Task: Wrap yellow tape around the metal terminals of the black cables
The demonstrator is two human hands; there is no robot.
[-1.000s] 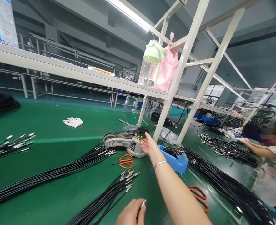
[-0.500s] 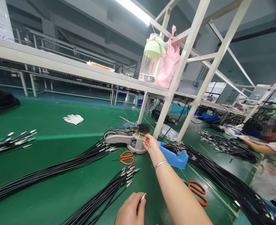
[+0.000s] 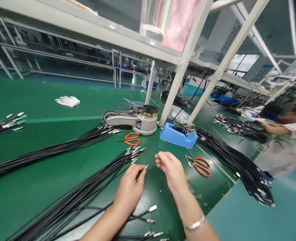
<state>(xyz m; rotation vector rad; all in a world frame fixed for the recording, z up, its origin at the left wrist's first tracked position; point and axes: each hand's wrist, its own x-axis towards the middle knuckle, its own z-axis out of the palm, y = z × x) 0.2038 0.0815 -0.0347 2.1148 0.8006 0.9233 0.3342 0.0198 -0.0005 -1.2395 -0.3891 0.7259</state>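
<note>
Fingers of the left hand (image 3: 130, 185) pinch a silver metal connector (image 3: 145, 168) above the green worktop (image 3: 49, 177); those of the right hand (image 3: 173, 174), curled nearly together, hide whether they hold anything. A slack pinch could drop the connector among the silver-tipped black cables (image 3: 97, 179) alongside.

Bare green tabletop (image 3: 152, 182) runs forward between left hand (image 3: 131, 184) and right hand (image 3: 172, 170); ahead stand the grey tape dispenser (image 3: 144, 126) and blue tape holder (image 3: 174, 136), with seemingly a slim gap between.
</note>
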